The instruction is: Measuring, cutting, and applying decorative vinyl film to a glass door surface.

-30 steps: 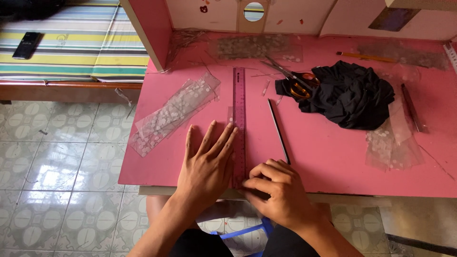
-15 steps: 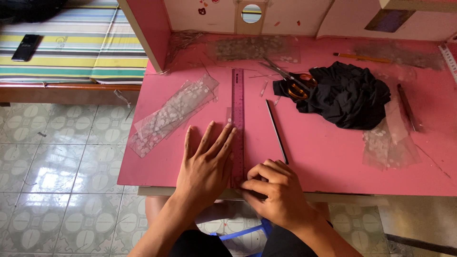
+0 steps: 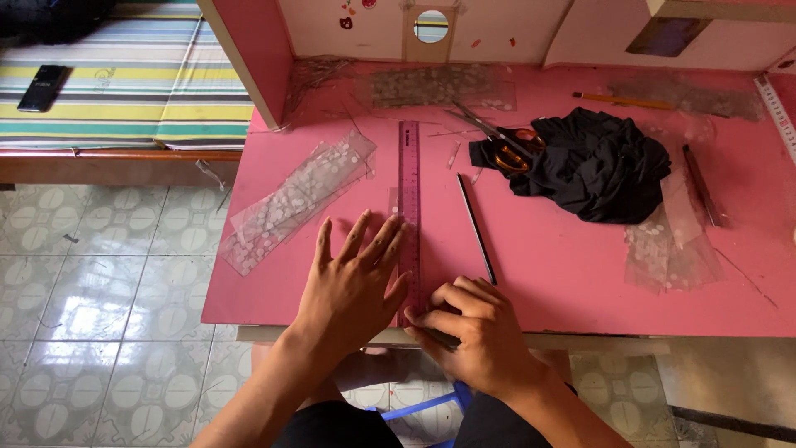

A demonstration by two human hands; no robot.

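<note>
My left hand (image 3: 355,282) lies flat on the pink desk (image 3: 564,282) with its fingers spread. Its fingertips press on a long purple ruler (image 3: 409,178) that runs away from me, and on a clear sheet under it. My right hand (image 3: 474,336) is curled at the ruler's near end, by the desk's front edge. It seems to grip a small dark tool that its fingers mostly hide. A thin black rod (image 3: 476,226) lies just right of the ruler.
Dotted clear plastic strips (image 3: 294,199) lie left of the ruler, with more (image 3: 667,249) at the right. Orange-handled scissors (image 3: 506,149) rest against a crumpled black cloth (image 3: 593,166). A pencil (image 3: 622,101) lies at the back. A phone (image 3: 43,86) sits on a striped mattress (image 3: 157,91).
Both hands stay where they were on the ruler. Only the view shifts slightly.
</note>
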